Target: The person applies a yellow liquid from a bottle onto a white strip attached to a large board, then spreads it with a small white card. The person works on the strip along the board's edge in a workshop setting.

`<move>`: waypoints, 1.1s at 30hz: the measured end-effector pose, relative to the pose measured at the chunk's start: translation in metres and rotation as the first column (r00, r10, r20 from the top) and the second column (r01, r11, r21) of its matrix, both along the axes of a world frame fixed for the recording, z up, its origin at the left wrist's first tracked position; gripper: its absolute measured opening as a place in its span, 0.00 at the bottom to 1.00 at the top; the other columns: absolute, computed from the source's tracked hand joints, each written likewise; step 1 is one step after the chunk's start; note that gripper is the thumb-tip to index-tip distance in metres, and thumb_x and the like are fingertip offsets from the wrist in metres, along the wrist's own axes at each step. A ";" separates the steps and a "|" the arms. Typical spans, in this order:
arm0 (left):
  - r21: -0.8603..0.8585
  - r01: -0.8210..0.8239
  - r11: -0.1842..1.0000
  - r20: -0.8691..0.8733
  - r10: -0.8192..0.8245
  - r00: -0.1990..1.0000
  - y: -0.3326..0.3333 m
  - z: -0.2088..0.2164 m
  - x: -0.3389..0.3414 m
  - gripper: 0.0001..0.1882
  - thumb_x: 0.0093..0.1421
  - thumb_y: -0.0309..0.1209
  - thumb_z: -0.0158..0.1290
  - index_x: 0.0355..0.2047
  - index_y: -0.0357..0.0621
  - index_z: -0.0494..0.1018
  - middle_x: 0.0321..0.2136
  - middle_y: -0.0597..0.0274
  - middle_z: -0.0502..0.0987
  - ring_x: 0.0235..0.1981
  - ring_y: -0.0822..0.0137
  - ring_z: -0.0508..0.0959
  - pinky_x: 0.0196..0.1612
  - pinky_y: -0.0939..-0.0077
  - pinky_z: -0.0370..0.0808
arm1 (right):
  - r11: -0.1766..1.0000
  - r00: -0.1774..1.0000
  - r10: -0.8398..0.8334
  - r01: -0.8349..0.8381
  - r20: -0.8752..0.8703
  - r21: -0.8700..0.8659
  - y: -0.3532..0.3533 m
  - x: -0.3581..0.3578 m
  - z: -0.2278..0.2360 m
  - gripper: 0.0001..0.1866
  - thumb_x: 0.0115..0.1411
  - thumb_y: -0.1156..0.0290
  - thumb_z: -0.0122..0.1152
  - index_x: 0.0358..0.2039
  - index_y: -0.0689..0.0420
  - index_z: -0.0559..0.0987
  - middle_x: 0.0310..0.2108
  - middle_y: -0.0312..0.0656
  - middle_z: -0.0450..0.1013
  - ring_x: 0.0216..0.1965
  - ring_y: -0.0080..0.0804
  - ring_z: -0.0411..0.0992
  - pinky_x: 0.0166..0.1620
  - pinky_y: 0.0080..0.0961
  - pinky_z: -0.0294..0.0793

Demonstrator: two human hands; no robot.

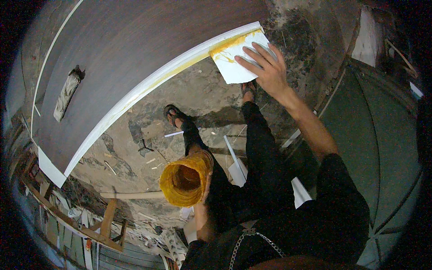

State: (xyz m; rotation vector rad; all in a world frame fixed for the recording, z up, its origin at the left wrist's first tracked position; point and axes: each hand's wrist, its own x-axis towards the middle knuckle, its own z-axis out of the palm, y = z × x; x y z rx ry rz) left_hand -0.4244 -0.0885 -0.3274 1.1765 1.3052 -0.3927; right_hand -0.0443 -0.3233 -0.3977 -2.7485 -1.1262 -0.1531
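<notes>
My left hand [207, 191] is wrapped round a round tub [165, 183] coated in yellow, its open mouth showing a dark amber inside. My right hand [269, 72] holds a white stiff sheet piece [229, 72], fingers spread over its face; the thumb is hard to make out. Yellow glue-like stuff smears the upper part of this piece, which touches the right end of a long white edge [148, 88] on a large dark brown panel [135, 49]. A yellowish streak runs along that edge.
A worn, whitish block with a dark end [67, 94] lies on the panel. Offcuts and scraps litter the dirty floor [139, 166] around my feet. Wooden framing [108, 218] stands at lower left, and a large dark green surface [355, 148] lies to the right.
</notes>
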 end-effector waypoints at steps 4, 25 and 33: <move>-0.010 -0.011 1.000 -0.007 0.011 1.000 0.003 -0.003 -0.004 0.31 0.65 0.44 0.51 0.65 0.54 0.56 0.66 0.61 0.57 0.67 0.55 0.55 0.66 0.43 0.54 | 0.999 1.000 0.018 -0.019 0.023 0.040 0.001 -0.004 0.004 0.25 0.56 0.71 0.53 0.53 0.31 0.77 0.54 0.31 0.73 0.56 0.35 0.70 0.61 0.50 0.62; 0.125 0.205 0.971 -0.089 -0.195 0.977 0.016 0.020 0.029 0.47 0.50 0.37 0.67 0.66 0.45 0.53 0.64 0.56 0.59 0.66 0.58 0.56 0.70 0.65 0.47 | 0.981 0.983 0.004 -0.039 -0.183 -0.188 0.003 -0.017 0.011 0.30 0.50 0.77 0.56 0.53 0.35 0.77 0.53 0.32 0.74 0.57 0.34 0.69 0.63 0.45 0.60; 0.128 0.149 0.981 -0.064 -0.142 0.988 0.029 0.013 0.017 0.48 0.49 0.36 0.67 0.66 0.44 0.52 0.64 0.56 0.59 0.66 0.58 0.57 0.70 0.64 0.48 | 0.998 0.985 -0.008 0.019 -0.171 0.062 0.034 -0.059 0.035 0.34 0.47 0.79 0.57 0.55 0.33 0.76 0.57 0.31 0.72 0.59 0.33 0.67 0.65 0.46 0.58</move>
